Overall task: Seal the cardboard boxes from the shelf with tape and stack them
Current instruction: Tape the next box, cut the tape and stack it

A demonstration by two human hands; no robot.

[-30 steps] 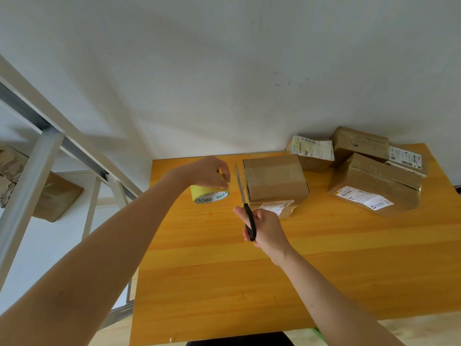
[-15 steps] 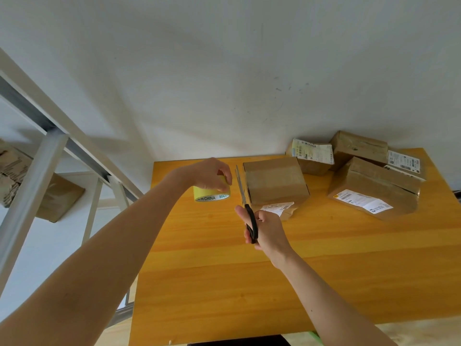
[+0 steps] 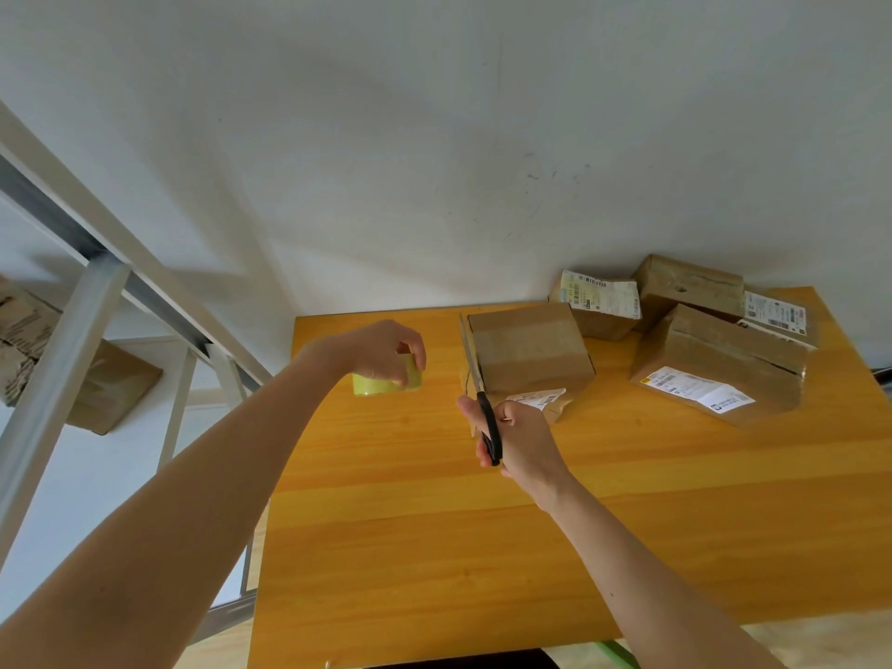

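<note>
- Hands: left hand (image 3: 381, 350) curled over yellow tape roll (image 3: 386, 381), which sits on table (image 3: 434, 548) left of centre box (image 3: 528, 347). Right hand (image 3: 521, 439) wrapped round black handles of scissors (image 3: 475, 379), blades pointing away, close along that box's left face.
- Task items: centre box on table, flaps down, label at near edge. Other boxes (image 3: 719, 364) bunched at far right corner, partly piled, not squared. More cardboard on shelf (image 3: 67, 359) at left.
- Tape strip btwn roll and box: cannot tell, too clear to see.
- Risk 1: blade tips v. near box wall. A slip would gouge cardboard, or nick left fingers if hands close in.
- Risk 2: cut w/o tension, so loose end may curl, stick to itself or snap back onto roll.
- Risk 3: box looks light and is unheld. Pressing tape down may shove it toward the others.
</note>
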